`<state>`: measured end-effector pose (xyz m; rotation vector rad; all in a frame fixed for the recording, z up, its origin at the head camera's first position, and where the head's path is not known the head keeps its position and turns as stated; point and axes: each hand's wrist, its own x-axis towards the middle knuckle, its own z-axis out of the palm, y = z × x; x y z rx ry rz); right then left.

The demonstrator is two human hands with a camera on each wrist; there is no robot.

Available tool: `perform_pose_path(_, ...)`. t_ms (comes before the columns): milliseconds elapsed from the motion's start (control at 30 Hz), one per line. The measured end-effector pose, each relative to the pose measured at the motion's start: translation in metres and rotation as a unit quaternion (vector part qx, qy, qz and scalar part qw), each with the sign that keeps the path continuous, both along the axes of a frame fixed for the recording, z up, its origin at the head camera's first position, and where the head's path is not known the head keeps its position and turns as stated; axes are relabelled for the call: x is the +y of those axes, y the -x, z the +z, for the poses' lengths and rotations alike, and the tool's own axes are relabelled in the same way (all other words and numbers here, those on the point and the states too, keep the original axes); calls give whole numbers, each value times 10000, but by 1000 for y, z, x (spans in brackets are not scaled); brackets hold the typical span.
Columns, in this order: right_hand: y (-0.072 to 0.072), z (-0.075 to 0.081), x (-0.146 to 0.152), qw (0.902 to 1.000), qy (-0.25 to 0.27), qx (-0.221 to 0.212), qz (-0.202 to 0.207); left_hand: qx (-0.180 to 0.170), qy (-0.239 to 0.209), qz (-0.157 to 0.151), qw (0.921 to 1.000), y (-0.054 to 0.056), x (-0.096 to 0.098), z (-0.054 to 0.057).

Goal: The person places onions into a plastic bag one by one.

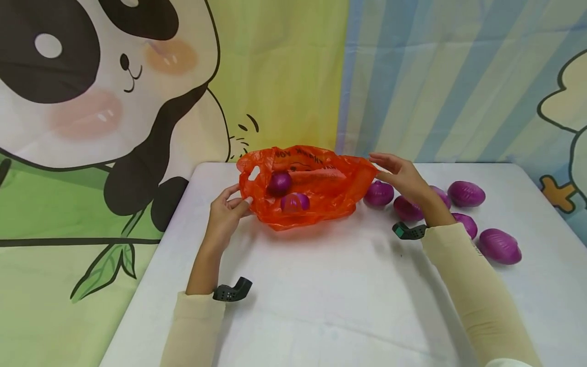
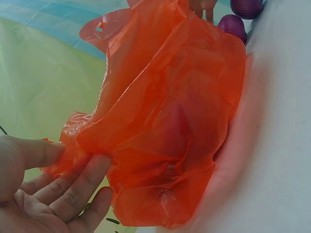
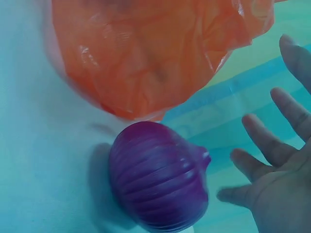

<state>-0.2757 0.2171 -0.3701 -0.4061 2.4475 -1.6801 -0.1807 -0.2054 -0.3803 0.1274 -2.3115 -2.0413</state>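
A thin orange-red plastic bag (image 1: 316,196) with printed lettering and a handle hole is on the white table. Two purple onions show at it in the head view: a darker one (image 1: 279,183) in its mouth and another (image 1: 295,203) through the film. My left hand (image 1: 224,214) pinches the bag's left edge between thumb and fingers, plain in the left wrist view. Beside the bag's right end is my right hand (image 1: 405,178). In the right wrist view its fingers (image 3: 269,145) are spread and hold nothing, with an onion (image 3: 158,177) close by.
Several more purple onions lie loose to the right, among them a far one (image 1: 467,193) and a nearer one (image 1: 500,246). The white table (image 1: 321,306) meets a printed backdrop (image 1: 284,76) with a panda along its far side.
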Motion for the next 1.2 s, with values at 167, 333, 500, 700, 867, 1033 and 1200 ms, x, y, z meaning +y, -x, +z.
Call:
perform_pose_path(167,0,-5,4,9999,-48,-110,-116,-68,25,38,10000,1,1,1)
perform_pose_path(333,1,-8,8,9992,-314,-233,25,-79,75,69,9999,2,0,1)
perform_pose_path(500,3,-12,9,9963,-757,-315,243,-105,191,69,9997,3,0,-1)
perform_pose_path(700,7,-14,4,9857,-1595,-513,199,-37,159,43,9999,3,1,-3)
perform_pose_path(867,9,-14,2,9706,-2373,-389,98,-41,180,58,9998,2,1,-1)
perform_pose_path(1033,9,-15,3,9664,-2544,-331,131,-35,204,79,9998,0,1,1)
perform_pose_path(1200,6,-16,5,9646,-2625,-195,163,-86,177,77,9998,0,2,1)
